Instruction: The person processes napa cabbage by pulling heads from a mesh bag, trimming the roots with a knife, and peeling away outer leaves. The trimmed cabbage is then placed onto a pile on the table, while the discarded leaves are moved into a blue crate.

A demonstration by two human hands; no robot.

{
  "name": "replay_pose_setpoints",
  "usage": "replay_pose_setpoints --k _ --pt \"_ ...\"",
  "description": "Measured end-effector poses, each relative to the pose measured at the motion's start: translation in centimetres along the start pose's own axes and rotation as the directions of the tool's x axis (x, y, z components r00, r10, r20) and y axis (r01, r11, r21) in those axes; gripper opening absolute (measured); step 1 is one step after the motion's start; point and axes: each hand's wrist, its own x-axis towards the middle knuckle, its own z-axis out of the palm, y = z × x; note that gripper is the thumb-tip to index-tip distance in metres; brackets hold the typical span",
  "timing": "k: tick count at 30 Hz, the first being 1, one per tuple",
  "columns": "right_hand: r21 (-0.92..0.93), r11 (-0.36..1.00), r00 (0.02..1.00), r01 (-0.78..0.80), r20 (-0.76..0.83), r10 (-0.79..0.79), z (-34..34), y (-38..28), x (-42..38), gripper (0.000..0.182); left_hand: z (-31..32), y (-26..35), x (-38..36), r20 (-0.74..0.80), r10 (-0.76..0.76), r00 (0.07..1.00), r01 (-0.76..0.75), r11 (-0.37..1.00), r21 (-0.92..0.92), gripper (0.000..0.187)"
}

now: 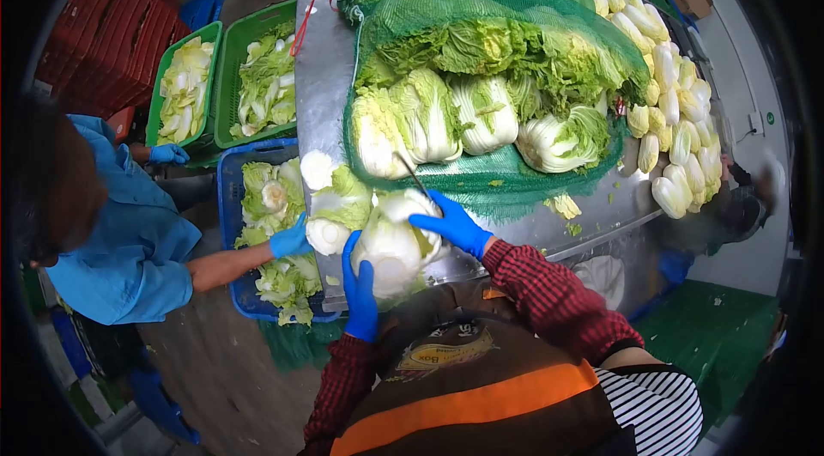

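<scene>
A napa cabbage (388,252) is held at the table's near edge, its pale cut base turned toward me. My left hand (360,288), in a blue glove, is wrapped against its left side. At its upper right, my right hand (457,224), also gloved in blue, is closed around a knife (415,174). The thin blade points up and left, away from the cabbage; the handle is mostly hidden by the fingers. Just left lie a loose cabbage leaf piece (348,198) and cut cabbage bases (326,235). Beyond, several whole cabbages (485,112) lie inside an opened green mesh bag (506,185).
A co-worker's blue-gloved hand (290,238) reaches in from the left beside the cut bases. Below it stands a blue crate (225,190) of leaves; green crates (220,87) are farther back. Trimmed cabbages (678,121) are piled at right on the metal table (322,69).
</scene>
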Motion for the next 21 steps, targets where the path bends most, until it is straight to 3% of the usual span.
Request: replay_pose_setpoints --k 2,3,4,6,7,8,10,12,13,18,20,21 --pt "-0.147 0.966 0.958 0.214 -0.164 -0.237 -0.8 2.2 1.4 0.067 -0.2 -0.3 -0.3 0.005 0.029 1.0 -0.029 0.998 0.055 0.054" --pt "-0.232 0.955 0.934 0.185 -0.261 -0.245 -1.5 1.9 1.4 0.065 -0.4 -0.6 -0.6 0.022 0.042 0.999 -0.043 0.997 0.062 0.054" --pt "-0.138 0.977 0.905 0.163 -0.374 -0.204 -2.1 1.7 1.4 0.057 -0.5 -1.0 -0.6 0.038 0.059 0.998 -0.061 0.996 0.067 0.055" --pt "-0.655 0.749 0.668 0.104 -0.512 -0.54 -3.0 0.4 -0.4 0.05 -0.3 -1.2 -1.1 0.014 0.072 0.997 -0.073 0.994 0.083 0.054" --pt "-0.653 0.75 0.585 0.108 -0.568 -0.579 -2.4 -1.3 -2.0 0.045 0.3 -1.1 -0.8 -0.013 0.09 0.996 -0.088 0.992 0.093 0.054" --pt "-0.656 0.746 0.583 0.111 -0.565 -0.584 -1.7 -2.6 -3.5 0.045 0.9 -1.0 -0.6 -0.014 0.094 0.995 -0.093 0.992 0.09 0.054" --pt "-0.491 0.861 0.879 0.134 -0.342 -0.332 0.3 -3.8 -6.6 0.049 1.7 -0.8 -0.8 -0.056 0.077 0.996 -0.068 0.987 0.146 0.054" --pt "-0.599 0.758 0.896 0.257 -0.146 -0.419 3.0 -4.2 -7.9 0.056 2.2 -1.3 -0.7 -0.052 0.094 0.994 -0.085 0.985 0.151 0.055" --pt "-0.63 0.746 0.924 0.216 -0.115 -0.365 3.7 -3.3 -7.5 0.067 2.3 -1.5 -0.7 -0.058 0.119 0.991 -0.109 0.981 0.158 0.056" --pt "-0.531 0.834 0.958 0.148 -0.132 -0.254 3.2 -0.1 -6.5 0.076 1.2 -2.3 -0.8 -0.026 0.205 0.978 -0.193 0.95 0.245 0.058" --pt "-0.416 0.889 0.959 0.191 -0.113 -0.259 2.2 0.4 -6.1 0.065 0.7 -2.6 -0.6 -0.008 0.239 0.971 -0.226 0.927 0.299 0.059" --pt "-0.103 0.993 0.978 -0.055 -0.205 0.033 1.4 0.8 -5.7 0.06 0.2 -2.9 -0.7 -0.048 0.207 0.977 -0.195 0.964 0.182 0.059"
